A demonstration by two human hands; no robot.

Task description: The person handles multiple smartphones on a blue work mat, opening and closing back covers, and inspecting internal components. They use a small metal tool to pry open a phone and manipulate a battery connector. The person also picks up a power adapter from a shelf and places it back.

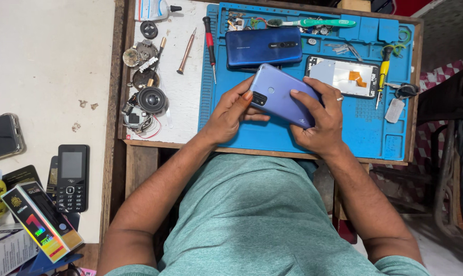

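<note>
Two phones (280,94) (263,46) over blue mat (364,133), perhaps rubber.

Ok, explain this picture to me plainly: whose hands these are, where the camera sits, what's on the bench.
There is one view, from a camera worn on a person's head, looking down at their own bare hands. The left hand and right hand together hold a light blue phone, back side up, over a blue mat. On the mat lie a dark blue phone, an opened phone frame, a toothbrush and a yellow screwdriver. Left of the mat are a red screwdriver and a small speaker. A keypad phone lies further left.
</note>
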